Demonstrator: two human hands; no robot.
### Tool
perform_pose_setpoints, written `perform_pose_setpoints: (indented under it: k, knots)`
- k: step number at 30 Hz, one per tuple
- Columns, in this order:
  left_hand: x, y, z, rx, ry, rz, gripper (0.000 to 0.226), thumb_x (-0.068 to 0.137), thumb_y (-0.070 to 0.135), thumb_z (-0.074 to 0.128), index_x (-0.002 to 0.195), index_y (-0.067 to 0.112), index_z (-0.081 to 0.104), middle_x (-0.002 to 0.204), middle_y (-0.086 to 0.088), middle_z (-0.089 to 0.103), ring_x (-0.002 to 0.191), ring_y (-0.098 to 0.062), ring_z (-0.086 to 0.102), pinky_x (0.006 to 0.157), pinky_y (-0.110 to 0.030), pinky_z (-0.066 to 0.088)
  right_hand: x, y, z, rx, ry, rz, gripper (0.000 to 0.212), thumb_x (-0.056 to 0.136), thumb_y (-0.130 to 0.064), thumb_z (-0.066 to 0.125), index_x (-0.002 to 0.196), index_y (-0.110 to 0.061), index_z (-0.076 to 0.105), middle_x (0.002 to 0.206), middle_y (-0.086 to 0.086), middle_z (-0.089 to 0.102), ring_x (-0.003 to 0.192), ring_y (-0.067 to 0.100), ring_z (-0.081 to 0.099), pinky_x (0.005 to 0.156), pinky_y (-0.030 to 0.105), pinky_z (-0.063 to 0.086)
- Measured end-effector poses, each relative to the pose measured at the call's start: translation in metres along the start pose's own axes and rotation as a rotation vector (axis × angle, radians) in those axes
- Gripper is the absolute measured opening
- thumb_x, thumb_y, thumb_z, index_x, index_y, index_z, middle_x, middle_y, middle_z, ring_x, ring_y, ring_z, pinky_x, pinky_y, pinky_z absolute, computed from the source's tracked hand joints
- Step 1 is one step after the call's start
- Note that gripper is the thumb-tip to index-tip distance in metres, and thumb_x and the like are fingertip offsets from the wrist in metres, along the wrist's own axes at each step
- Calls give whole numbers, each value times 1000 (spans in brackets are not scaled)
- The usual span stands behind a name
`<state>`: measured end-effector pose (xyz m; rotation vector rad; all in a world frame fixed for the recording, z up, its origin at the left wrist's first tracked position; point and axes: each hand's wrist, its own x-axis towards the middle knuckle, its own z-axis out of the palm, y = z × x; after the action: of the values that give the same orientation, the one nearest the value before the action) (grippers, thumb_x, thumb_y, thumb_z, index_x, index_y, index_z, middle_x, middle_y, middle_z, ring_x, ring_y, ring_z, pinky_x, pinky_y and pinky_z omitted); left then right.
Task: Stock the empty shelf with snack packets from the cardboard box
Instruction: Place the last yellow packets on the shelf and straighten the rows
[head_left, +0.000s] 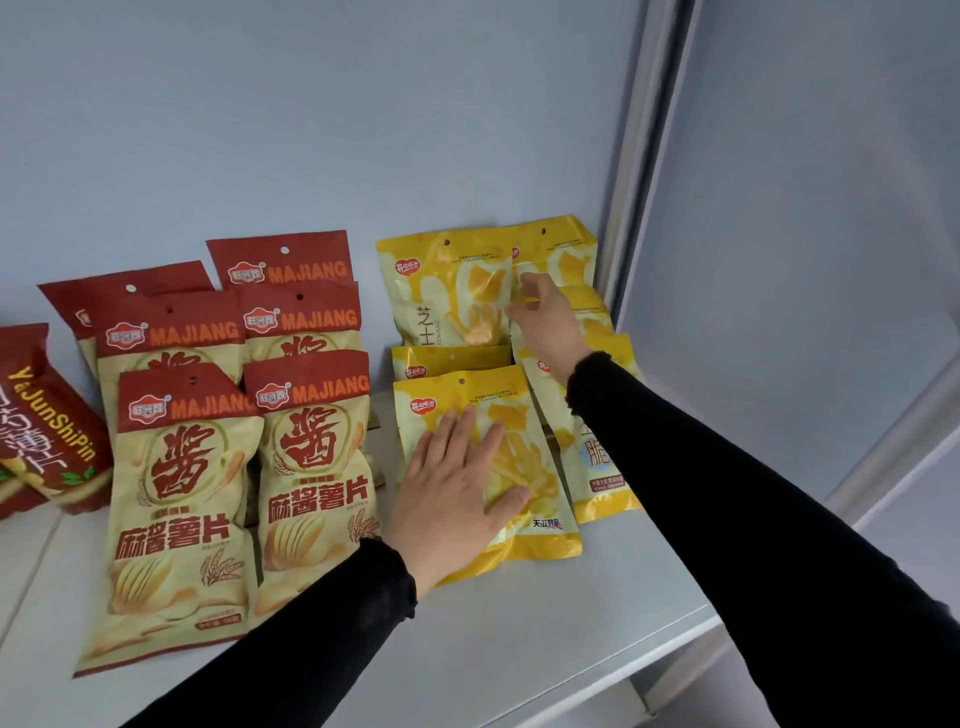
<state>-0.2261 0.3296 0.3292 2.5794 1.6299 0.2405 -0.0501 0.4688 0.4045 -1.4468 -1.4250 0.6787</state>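
Several yellow snack packets lie overlapping on the right part of the white shelf (519, 639). My left hand (457, 493) presses flat, fingers straight, on the front yellow packet (545, 525). My right hand (548, 322) reaches to the back row; its curled fingers touch a rear yellow packet (571, 254) beside another yellow packet (447, 286). Whether it pinches that packet is hidden. Both arms wear black sleeves. The cardboard box is out of view.
Several red-and-cream MAJIANG chip packets (182, 493) stand in overlapping rows on the left half. Dark red packets (41, 431) lie at the far left edge. A metal shelf upright (639, 171) and side wall bound the right.
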Motion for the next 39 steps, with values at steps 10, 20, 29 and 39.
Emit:
perform_pose_setpoints:
  k: [10, 20, 29, 39]
  knots:
    - [-7, 1, 7, 80, 68, 14, 77, 98, 74, 5, 159, 32, -18, 167, -4, -26, 153, -24, -28, 124, -42, -16, 43, -9, 20, 2, -168, 177, 24, 100, -23, 62, 85, -19, 44, 76, 0, 54, 56, 11, 53, 48, 23, 38]
    - [-14, 0, 9, 98, 146, 88, 69, 104, 66, 8, 161, 34, -11, 169, -1, -21, 154, -22, -23, 127, -50, -1, 49, -3, 13, 80, -314, 260, 27, 102, -26, 60, 88, -30, 37, 61, 1, 45, 33, 3, 37, 34, 17, 26]
    - [-11, -3, 13, 100, 96, 183, 64, 105, 63, 11, 162, 33, 8, 171, -1, 3, 157, -22, -12, 126, -53, 5, 43, -9, 36, -143, -216, 163, 70, 99, -30, 63, 156, -12, 28, 96, 8, 64, 52, 13, 56, 39, 20, 40]
    - [-9, -4, 13, 87, 81, 190, 64, 105, 63, 14, 162, 34, 9, 171, 1, 2, 157, -20, -12, 127, -50, 1, 15, 9, 25, -826, -196, -306, 18, 90, -39, 66, 97, -22, 64, 97, -2, 66, 87, 23, 64, 60, 30, 38]
